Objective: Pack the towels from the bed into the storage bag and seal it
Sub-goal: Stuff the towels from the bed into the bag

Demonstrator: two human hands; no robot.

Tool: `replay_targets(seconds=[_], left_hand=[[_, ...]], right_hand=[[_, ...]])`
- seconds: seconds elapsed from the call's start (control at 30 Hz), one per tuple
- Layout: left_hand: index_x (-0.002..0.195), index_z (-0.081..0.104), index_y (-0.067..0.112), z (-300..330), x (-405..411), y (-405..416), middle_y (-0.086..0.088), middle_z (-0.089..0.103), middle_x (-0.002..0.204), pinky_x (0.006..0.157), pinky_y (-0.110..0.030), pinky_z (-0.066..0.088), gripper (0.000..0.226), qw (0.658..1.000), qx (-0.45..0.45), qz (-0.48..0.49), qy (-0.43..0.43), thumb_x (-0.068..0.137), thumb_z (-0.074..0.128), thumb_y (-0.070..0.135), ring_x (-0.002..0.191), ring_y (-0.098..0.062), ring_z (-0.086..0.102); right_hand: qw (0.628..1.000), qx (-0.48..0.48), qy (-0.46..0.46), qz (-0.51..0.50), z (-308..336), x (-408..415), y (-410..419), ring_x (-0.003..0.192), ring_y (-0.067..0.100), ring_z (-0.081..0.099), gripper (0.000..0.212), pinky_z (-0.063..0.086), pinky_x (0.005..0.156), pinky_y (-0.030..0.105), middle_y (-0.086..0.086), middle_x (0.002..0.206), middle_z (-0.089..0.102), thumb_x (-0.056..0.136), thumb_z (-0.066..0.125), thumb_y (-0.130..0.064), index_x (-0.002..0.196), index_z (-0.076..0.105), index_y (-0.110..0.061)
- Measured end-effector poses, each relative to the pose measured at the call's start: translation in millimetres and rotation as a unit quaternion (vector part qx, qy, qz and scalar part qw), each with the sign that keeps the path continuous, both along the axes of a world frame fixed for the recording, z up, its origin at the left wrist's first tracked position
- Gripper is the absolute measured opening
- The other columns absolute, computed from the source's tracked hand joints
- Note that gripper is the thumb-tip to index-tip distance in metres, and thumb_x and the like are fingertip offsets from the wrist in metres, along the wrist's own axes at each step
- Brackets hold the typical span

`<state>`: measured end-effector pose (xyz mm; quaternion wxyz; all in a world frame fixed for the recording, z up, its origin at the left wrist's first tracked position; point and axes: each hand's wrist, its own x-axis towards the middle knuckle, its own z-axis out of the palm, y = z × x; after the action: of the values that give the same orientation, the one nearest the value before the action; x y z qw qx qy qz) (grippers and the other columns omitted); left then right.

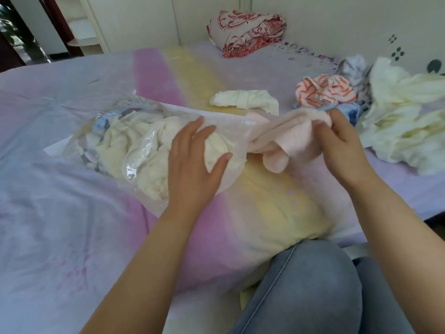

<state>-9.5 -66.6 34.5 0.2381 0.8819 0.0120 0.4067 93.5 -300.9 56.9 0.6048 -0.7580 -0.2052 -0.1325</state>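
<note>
Nearest to the camera is a bent knee in jeans (310, 285), below and between the two forearms. The left hand (195, 155) lies flat with fingers spread, pressing on the storage bag (115, 141) near its open mouth. The bag lies on the bed (60, 225), mostly to the left of that hand, already bulging with cream and blue towels. The right hand (342, 143) pinches a pink towel (286, 138), and the towel's far end sits at the bag's mouth between the hands. I think the towel could bunch at the mouth, because the soft film may fold closed there. Behind the hands lies a cream towel (243, 100). Beyond the right hand a pile of towels (375, 104) waits, so the bag may overfill and not seal.
</note>
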Motion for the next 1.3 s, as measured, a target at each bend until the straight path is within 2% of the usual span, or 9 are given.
replay_targets(seconds=[0.2, 0.37, 0.5, 0.63, 0.7, 0.77, 1.03, 1.17, 1.3], left_hand=[[0.138, 0.040, 0.023, -22, -1, -65, 0.001, 0.051, 0.138, 0.102, -0.034, 0.045, 0.082, 0.888, -0.209, -0.268, 0.308, 0.071, 0.083, 0.042, 0.126, -0.010, 0.048], [0.116, 0.053, 0.018, -36, 3, -70, -0.003, 0.065, 0.110, 0.090, -0.039, 0.050, 0.041, 0.883, -0.351, -0.142, 0.275, 0.082, 0.054, 0.041, 0.102, -0.016, 0.062], [0.106, 0.039, 0.021, -46, 9, -54, 0.006, 0.055, 0.088, 0.064, -0.030, 0.045, 0.022, 0.900, -0.330, -0.070, 0.275, 0.093, 0.056, 0.027, 0.079, -0.015, 0.058], [0.101, 0.041, 0.021, -51, 17, -47, 0.010, 0.050, 0.077, 0.054, -0.021, 0.038, 0.021, 0.896, -0.187, -0.053, 0.399, 0.092, 0.056, 0.034, 0.072, -0.016, 0.053], [0.108, 0.050, 0.017, -46, 18, -44, 0.005, 0.059, 0.089, 0.063, -0.025, 0.043, 0.031, 0.883, -0.132, -0.053, 0.447, 0.090, 0.046, 0.042, 0.087, -0.023, 0.057], [0.123, 0.051, 0.010, -44, 14, -43, -0.007, 0.066, 0.108, 0.073, -0.031, 0.043, 0.047, 0.890, -0.100, -0.042, 0.442, 0.093, 0.040, 0.046, 0.097, -0.028, 0.061], [0.120, 0.064, 0.015, -8, -24, -47, -0.009, 0.062, 0.127, 0.085, -0.042, 0.045, 0.037, 0.988, 0.106, 0.108, 0.019, 0.089, 0.066, 0.035, 0.112, -0.033, 0.056], [0.139, 0.050, 0.011, -7, -34, -7, -0.018, 0.054, 0.130, 0.086, -0.048, 0.042, 0.061, 0.964, 0.089, 0.211, 0.134, 0.083, 0.070, 0.028, 0.114, -0.040, 0.051], [0.127, 0.063, 0.013, -9, -33, 17, -0.011, 0.066, 0.104, 0.077, -0.043, 0.048, 0.033, 0.975, 0.007, 0.169, 0.147, 0.097, 0.055, 0.025, 0.096, -0.033, 0.062]], right_hand=[[0.961, 0.162, 0.153, 0.162, 15, -40, 5, 0.078, 0.004, 0.063, 0.017, 0.051, 0.068, 0.020, -0.010, 0.076, 0.069, 0.078, 0.054, -0.035, 0.078, 0.070, -0.029], [0.959, 0.167, 0.216, 0.078, -10, -21, -2, 0.103, 0.012, 0.055, 0.041, 0.040, 0.094, 0.034, -0.001, 0.117, 0.056, 0.089, 0.062, -0.033, 0.126, 0.046, -0.032], [0.881, -0.262, 0.225, 0.322, -34, -15, -13, 0.143, -0.003, 0.009, 0.105, 0.015, 0.119, 0.034, -0.024, 0.155, 0.004, 0.068, 0.074, -0.056, 0.146, 0.003, -0.046], [0.803, -0.551, 0.103, 0.200, -72, -29, 11, 0.145, 0.018, -0.018, 0.125, 0.002, 0.118, 0.051, -0.011, 0.156, -0.022, 0.054, 0.070, -0.071, 0.147, -0.009, -0.039], [0.827, -0.521, 0.076, 0.198, -78, -32, 21, 0.145, 0.025, 0.013, 0.109, 0.023, 0.114, 0.048, -0.005, 0.156, 0.016, 0.059, 0.072, -0.063, 0.144, 0.013, -0.032], [0.866, -0.453, 0.077, 0.198, -77, -28, 21, 0.104, 0.021, 0.055, 0.066, 0.045, 0.079, 0.033, -0.015, 0.108, 0.057, 0.064, 0.072, -0.054, 0.114, 0.032, -0.036], [0.948, -0.241, 0.137, 0.157, -75, -26, 17, 0.079, 0.008, 0.056, 0.032, 0.044, 0.070, 0.023, -0.007, 0.090, 0.061, 0.081, 0.063, -0.024, 0.102, 0.041, -0.034], [0.979, -0.118, 0.104, 0.129, -44, -38, 6, 0.075, -0.025, 0.050, 0.046, 0.031, 0.063, -0.010, -0.024, 0.089, 0.044, 0.085, 0.056, 0.004, 0.089, 0.041, -0.039], [0.957, -0.242, 0.006, 0.157, -5, -44, 23, 0.073, -0.012, 0.057, 0.034, 0.042, 0.064, 0.006, -0.024, 0.080, 0.055, 0.081, 0.060, -0.015, 0.091, 0.045, -0.043]])
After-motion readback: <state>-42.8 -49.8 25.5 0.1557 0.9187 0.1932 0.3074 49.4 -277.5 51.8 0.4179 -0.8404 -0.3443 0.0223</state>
